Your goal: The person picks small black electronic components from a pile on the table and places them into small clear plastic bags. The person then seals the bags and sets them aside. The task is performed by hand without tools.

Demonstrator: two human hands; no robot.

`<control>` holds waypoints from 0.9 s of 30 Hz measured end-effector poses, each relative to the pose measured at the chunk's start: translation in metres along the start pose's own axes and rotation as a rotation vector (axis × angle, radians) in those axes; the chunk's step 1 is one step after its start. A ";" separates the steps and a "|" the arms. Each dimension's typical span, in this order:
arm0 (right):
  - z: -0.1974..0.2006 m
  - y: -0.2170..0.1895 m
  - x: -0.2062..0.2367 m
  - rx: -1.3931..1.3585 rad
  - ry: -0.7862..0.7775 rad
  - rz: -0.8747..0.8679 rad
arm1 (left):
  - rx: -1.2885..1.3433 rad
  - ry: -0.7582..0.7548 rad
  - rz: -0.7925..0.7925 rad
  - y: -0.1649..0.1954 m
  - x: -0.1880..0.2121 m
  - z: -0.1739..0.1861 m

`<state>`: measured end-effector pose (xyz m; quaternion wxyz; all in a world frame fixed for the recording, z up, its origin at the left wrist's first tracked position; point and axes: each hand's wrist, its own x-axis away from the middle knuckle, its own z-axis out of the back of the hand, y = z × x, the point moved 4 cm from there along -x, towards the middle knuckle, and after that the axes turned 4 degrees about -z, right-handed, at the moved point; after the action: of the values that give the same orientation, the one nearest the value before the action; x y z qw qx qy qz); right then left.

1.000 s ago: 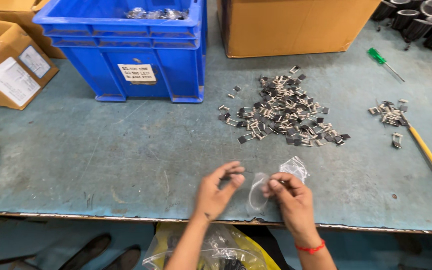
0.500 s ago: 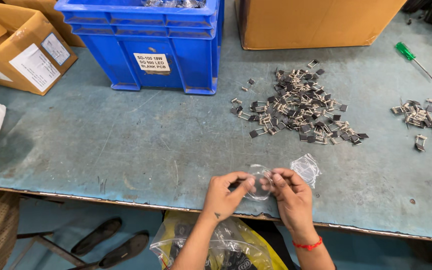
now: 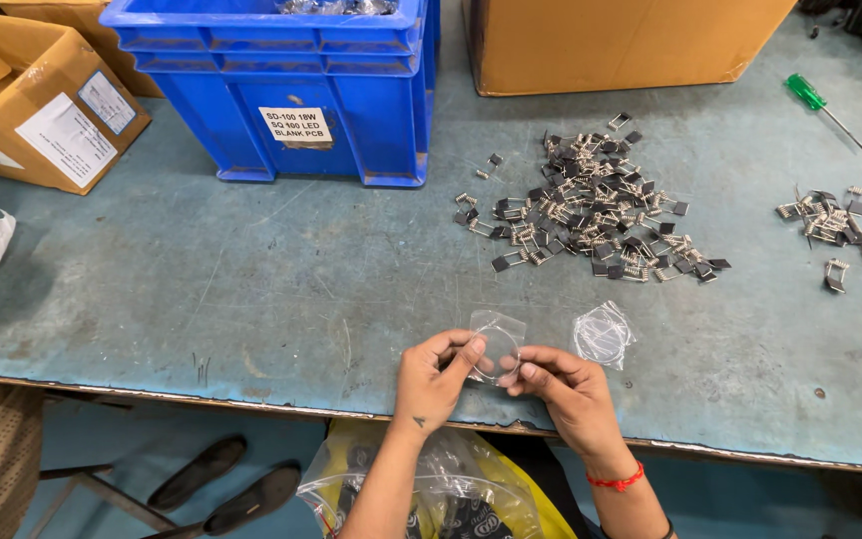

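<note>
Left hand (image 3: 438, 374) and right hand (image 3: 563, 387) pinch small clear pouch (image 3: 496, 344) by opposite edges, mouth pulled open above surface (image 3: 251, 279).

Cardboard box (image 3: 641, 40) top cut off; crate (image 3: 271, 85) contents indistinct

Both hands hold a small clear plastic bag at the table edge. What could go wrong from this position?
1. The small clear bag is pinched only by fingertips of the left hand and right hand near the table edge; it may slip and fall off.
2. A second clear bag lies loose beside the right hand and could be brushed away.
3. The pile of small metal parts is unconfined; a reaching sleeve or hand might scatter it.
</note>
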<state>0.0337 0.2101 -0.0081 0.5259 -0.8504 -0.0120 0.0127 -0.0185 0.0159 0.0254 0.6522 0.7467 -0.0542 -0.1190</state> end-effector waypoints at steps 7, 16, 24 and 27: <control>0.004 0.002 0.000 0.015 -0.006 0.018 | -0.026 -0.040 -0.007 0.005 -0.001 -0.004; 0.007 0.004 -0.001 0.081 0.071 0.001 | -0.095 -0.042 -0.019 0.014 0.000 -0.005; -0.001 -0.001 0.001 0.133 0.207 0.032 | -0.050 -0.018 -0.038 0.008 0.001 -0.003; -0.011 -0.003 0.005 0.247 0.309 0.052 | -0.006 0.018 -0.067 0.004 0.001 -0.002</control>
<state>0.0386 0.2020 -0.0006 0.6211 -0.7714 0.0925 -0.1030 -0.0165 0.0168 0.0298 0.6505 0.7472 -0.0226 -0.1342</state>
